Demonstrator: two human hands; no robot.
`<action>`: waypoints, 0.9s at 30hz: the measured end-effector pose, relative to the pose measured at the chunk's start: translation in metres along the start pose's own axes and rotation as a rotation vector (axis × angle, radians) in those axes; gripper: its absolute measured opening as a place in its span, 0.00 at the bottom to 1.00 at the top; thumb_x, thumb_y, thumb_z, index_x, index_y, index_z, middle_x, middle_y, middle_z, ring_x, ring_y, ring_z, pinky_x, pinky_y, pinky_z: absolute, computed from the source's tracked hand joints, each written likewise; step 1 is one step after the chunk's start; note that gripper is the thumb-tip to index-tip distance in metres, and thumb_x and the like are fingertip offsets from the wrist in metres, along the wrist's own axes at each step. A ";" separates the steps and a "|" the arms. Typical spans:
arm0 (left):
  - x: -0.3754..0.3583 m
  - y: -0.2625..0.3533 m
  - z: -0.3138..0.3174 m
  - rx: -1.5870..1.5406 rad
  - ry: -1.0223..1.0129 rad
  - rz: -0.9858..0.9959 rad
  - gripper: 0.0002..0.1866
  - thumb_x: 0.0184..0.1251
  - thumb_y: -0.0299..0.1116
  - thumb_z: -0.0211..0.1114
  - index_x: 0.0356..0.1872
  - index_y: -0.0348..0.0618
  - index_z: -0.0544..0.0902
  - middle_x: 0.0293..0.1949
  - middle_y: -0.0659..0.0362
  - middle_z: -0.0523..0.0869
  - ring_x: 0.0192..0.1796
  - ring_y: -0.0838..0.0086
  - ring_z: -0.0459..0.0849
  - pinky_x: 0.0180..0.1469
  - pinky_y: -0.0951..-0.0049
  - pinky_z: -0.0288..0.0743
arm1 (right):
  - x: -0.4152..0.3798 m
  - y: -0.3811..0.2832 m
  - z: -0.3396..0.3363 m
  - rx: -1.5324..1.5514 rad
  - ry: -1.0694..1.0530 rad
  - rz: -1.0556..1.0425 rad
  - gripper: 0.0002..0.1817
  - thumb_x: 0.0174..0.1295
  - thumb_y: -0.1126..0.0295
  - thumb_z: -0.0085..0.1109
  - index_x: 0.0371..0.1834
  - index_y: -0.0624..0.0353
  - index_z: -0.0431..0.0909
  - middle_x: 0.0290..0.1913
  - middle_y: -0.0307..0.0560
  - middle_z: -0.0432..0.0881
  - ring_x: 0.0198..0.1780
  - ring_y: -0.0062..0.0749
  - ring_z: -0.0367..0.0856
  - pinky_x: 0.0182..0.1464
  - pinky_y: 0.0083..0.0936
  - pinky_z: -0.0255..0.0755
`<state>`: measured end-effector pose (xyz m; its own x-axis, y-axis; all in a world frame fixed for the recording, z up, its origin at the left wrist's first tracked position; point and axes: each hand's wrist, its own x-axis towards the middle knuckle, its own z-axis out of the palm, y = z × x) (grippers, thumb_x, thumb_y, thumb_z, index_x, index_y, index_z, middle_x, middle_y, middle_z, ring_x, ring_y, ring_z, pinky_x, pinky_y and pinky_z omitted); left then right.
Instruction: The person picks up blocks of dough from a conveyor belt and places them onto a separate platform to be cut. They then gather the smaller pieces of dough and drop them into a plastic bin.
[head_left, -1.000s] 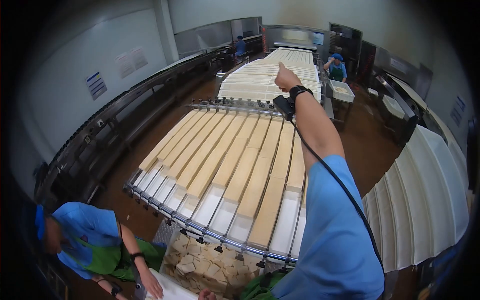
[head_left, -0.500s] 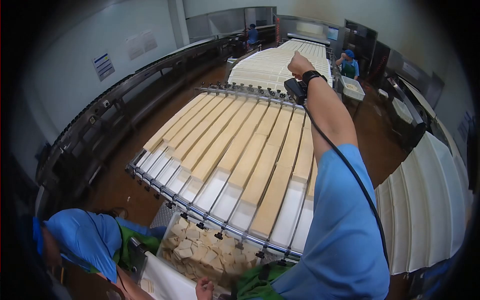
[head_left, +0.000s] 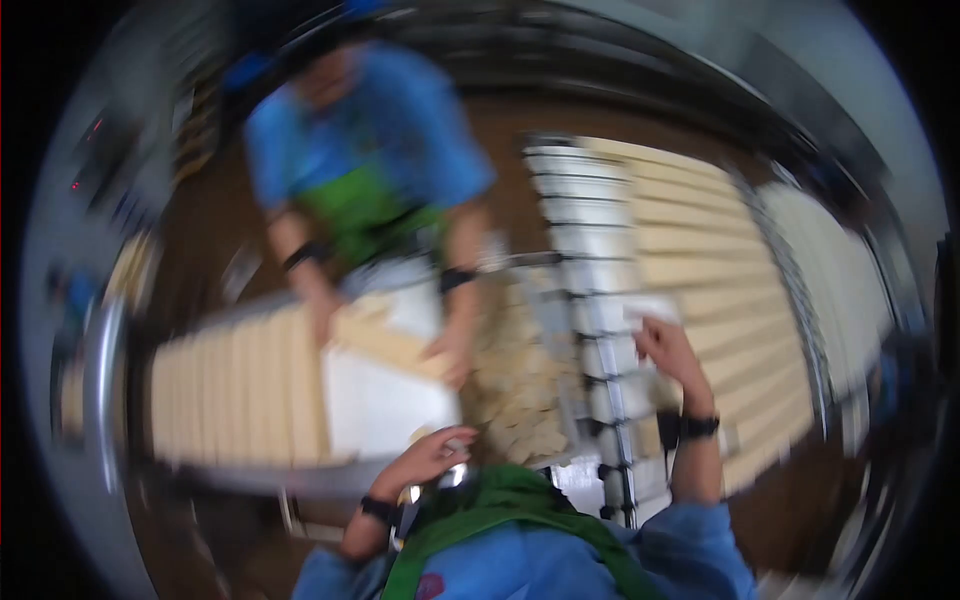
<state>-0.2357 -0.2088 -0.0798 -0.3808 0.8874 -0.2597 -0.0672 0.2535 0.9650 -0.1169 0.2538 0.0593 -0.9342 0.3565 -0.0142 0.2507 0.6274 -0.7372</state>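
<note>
My left hand (head_left: 432, 455) is near the lower rim of the work surface, beside a bin of pale flat pieces (head_left: 525, 400); its fingers look loosely apart with nothing visible in them. Over the slatted white lanes (head_left: 592, 235) is my right hand (head_left: 665, 348), its fingers curled together. A pale patch shows at those fingertips, too blurred to name. Long rows of pale stacked pieces (head_left: 700, 260) lie in the lanes beyond it. A co-worker (head_left: 370, 150) across the surface holds a pale stack (head_left: 385, 343) with both hands.
More pale stacks (head_left: 235, 390) stand side by side on the left part of the surface. A metal bar with black knobs (head_left: 622, 440) edges the lanes. A black device with a cable is at my right wrist. Brown floor (head_left: 210, 220) shows behind the co-worker.
The view has swung down and left, with blur. My right hand has come back from far over the rows to the near end of the lanes. The co-worker and the held stack now show fully.
</note>
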 end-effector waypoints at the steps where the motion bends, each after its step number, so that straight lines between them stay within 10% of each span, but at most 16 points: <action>1: -0.007 -0.011 0.000 -0.017 0.037 0.032 0.24 0.77 0.38 0.68 0.70 0.45 0.77 0.54 0.55 0.87 0.53 0.72 0.86 0.55 0.67 0.82 | 0.000 -0.042 0.040 0.108 -0.158 0.041 0.12 0.76 0.68 0.60 0.52 0.65 0.87 0.24 0.38 0.83 0.26 0.17 0.80 0.30 0.22 0.76; 6: -0.075 -0.071 -0.019 -0.047 0.396 -0.103 0.17 0.76 0.37 0.68 0.59 0.43 0.83 0.41 0.56 0.90 0.45 0.68 0.88 0.50 0.66 0.81 | 0.019 -0.129 0.190 0.274 -0.626 -0.132 0.09 0.73 0.72 0.63 0.47 0.66 0.88 0.31 0.44 0.87 0.30 0.22 0.84 0.34 0.22 0.78; 9: -0.099 -0.088 -0.020 0.100 1.360 -0.344 0.20 0.70 0.33 0.70 0.59 0.39 0.81 0.42 0.47 0.85 0.48 0.51 0.86 0.53 0.56 0.80 | 0.046 -0.205 0.259 0.226 -0.651 -0.472 0.10 0.72 0.71 0.64 0.50 0.65 0.87 0.37 0.50 0.87 0.37 0.34 0.87 0.43 0.27 0.79; 12: -0.118 -0.073 -0.035 0.371 1.640 -0.387 0.24 0.69 0.33 0.70 0.63 0.38 0.76 0.51 0.43 0.78 0.54 0.48 0.81 0.61 0.55 0.75 | 0.103 -0.210 0.352 0.106 -0.586 -0.657 0.15 0.70 0.72 0.63 0.58 0.63 0.84 0.47 0.55 0.85 0.51 0.48 0.83 0.56 0.36 0.76; 17: -0.127 -0.066 -0.063 0.291 1.669 -0.427 0.34 0.65 0.35 0.74 0.69 0.36 0.70 0.58 0.38 0.68 0.61 0.43 0.73 0.66 0.54 0.69 | 0.187 -0.243 0.478 -0.135 -0.410 -0.771 0.23 0.64 0.70 0.67 0.62 0.65 0.81 0.54 0.63 0.80 0.59 0.60 0.75 0.66 0.46 0.70; 27: -0.128 -0.059 -0.083 0.267 1.479 -0.554 0.46 0.56 0.35 0.82 0.73 0.34 0.67 0.61 0.37 0.67 0.64 0.41 0.72 0.67 0.51 0.72 | 0.238 -0.270 0.558 -0.557 -0.309 -0.646 0.29 0.62 0.57 0.70 0.63 0.59 0.78 0.57 0.54 0.76 0.63 0.50 0.72 0.62 0.48 0.67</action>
<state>-0.2596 -0.3697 -0.1007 -0.8925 -0.4274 -0.1439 -0.3992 0.6003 0.6931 -0.5488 -0.2171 -0.1216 -0.9420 -0.3321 0.0489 -0.3341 0.9135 -0.2323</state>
